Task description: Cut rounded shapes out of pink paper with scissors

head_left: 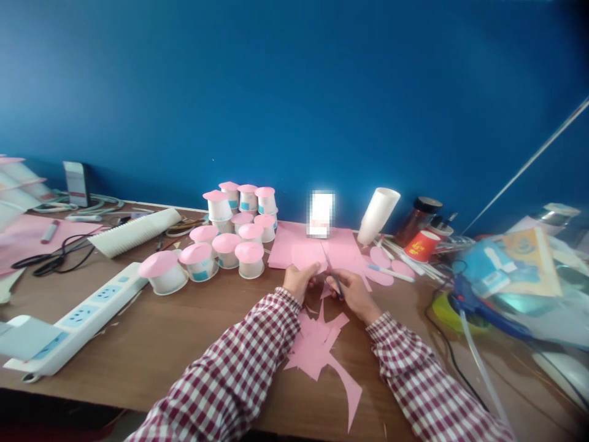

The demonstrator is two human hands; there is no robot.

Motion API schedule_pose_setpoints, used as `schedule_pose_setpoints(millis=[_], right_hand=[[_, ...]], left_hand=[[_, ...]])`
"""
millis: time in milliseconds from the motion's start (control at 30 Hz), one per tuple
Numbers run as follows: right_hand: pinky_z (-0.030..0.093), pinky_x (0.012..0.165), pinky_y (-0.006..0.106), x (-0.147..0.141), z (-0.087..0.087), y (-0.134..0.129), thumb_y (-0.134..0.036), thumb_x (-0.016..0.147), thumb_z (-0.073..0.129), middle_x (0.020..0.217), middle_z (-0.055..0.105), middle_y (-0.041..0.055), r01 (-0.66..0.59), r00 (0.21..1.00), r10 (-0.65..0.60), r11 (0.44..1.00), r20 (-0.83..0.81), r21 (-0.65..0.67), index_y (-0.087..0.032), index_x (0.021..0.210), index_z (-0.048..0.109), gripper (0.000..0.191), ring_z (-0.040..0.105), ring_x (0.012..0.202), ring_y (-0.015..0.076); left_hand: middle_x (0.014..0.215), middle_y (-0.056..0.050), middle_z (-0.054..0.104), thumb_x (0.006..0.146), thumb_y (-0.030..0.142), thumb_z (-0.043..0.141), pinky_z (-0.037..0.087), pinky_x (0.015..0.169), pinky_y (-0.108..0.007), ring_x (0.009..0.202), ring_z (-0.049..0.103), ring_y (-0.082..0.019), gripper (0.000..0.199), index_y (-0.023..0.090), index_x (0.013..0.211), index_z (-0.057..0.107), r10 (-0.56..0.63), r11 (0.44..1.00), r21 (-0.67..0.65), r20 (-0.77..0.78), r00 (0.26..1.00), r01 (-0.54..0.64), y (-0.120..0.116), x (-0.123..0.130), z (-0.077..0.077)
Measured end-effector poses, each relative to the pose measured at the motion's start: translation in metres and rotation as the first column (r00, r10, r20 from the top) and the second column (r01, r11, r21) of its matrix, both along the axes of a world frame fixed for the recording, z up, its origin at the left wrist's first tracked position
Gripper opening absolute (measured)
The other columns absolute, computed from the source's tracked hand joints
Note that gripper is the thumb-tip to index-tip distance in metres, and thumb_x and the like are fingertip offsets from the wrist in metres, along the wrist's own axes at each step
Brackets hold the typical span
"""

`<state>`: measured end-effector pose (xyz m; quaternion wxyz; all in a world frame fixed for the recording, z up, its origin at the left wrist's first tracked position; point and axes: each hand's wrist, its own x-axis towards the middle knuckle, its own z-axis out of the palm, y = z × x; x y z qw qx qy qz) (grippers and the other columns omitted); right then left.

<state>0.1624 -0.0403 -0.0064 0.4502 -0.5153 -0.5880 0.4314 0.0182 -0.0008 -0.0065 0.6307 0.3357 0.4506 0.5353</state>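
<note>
Both hands are near the middle of the table. My left hand (300, 282) is closed on a piece of pink paper (307, 255), thumb on top. My right hand (354, 293) is wrapped round the handles of a pair of scissors (330, 265), whose blades point away from me at the right edge of that piece. Behind them lie larger pink sheets (280, 245). Pink paper scraps (315, 347) are heaped between my forearms, one long curved strip reaching toward the front edge. Pink ovals (380, 275) and a marker (391, 273) rest right of the sheets.
Paper cups with pink tops (225, 245) stand left of centre, some stacked. Further left are a power strip (78, 316) and a white cup stack (138, 232). On the right are a red cup (421, 247), a dark jar (416, 221), a blue glue gun (492, 310) and cables.
</note>
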Motion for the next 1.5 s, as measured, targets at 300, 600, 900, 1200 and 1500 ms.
schedule_pose_setpoints(millis=[300,600,900,1200,1500], right_hand=[[0.042,0.048,0.025,-0.0002,-0.0001,0.0001,-0.051,0.077,0.065,0.058,0.052,-0.0035,-0.003,1.000,0.003,1.000,0.007,0.004,-0.014,0.098,0.067,0.042,0.049,0.049,0.0117],[0.042,0.046,0.024,0.0023,-0.0066,0.0023,-0.048,0.077,0.066,0.061,0.054,-0.0020,0.001,1.000,-0.001,1.000,-0.007,0.012,-0.014,0.104,0.067,0.043,0.052,0.052,0.0125],[0.042,0.048,0.024,0.0023,-0.0073,0.0024,-0.047,0.078,0.067,0.060,0.055,-0.0024,-0.001,1.000,0.002,1.000,-0.026,0.008,-0.015,0.103,0.068,0.041,0.052,0.052,0.0127],[0.041,0.047,0.024,0.0025,-0.0069,0.0025,-0.047,0.078,0.066,0.058,0.055,-0.0023,-0.001,1.000,0.001,1.000,0.018,0.013,-0.015,0.105,0.067,0.042,0.052,0.052,0.0135],[0.042,0.048,0.023,0.0019,-0.0080,0.0025,-0.046,0.079,0.066,0.061,0.054,-0.0024,-0.006,1.000,0.006,1.000,-0.010,0.014,-0.015,0.106,0.067,0.040,0.052,0.053,0.0123]], left_hand=[[0.039,0.004,0.045,0.056,0.031,0.080,0.026,0.035,-0.019,0.035,0.038,-0.005,0.034,0.015,0.052,0.050,0.006,1.000,-0.004,0.017,1.000,-0.006,-0.0006,-0.0010,0.0041],[0.040,0.002,0.047,0.059,0.032,0.079,0.029,0.036,-0.020,0.036,0.041,-0.006,0.035,0.015,0.050,0.050,0.011,1.000,-0.017,-0.064,0.998,-0.012,-0.0008,-0.0014,0.0017],[0.037,0.003,0.046,0.062,0.029,0.076,0.028,0.035,-0.020,0.035,0.040,-0.007,0.032,0.015,0.048,0.050,0.020,0.999,-0.029,-0.081,0.997,-0.022,-0.0021,-0.0008,0.0072],[0.038,0.002,0.047,0.060,0.031,0.078,0.030,0.036,-0.020,0.036,0.040,-0.006,0.034,0.015,0.049,0.050,0.025,0.999,-0.024,-0.070,0.997,-0.027,-0.0003,-0.0009,0.0025],[0.038,0.002,0.046,0.060,0.031,0.078,0.030,0.035,-0.019,0.035,0.040,-0.006,0.035,0.015,0.048,0.049,0.020,0.999,-0.034,-0.079,0.997,-0.023,-0.0015,-0.0010,0.0037]])
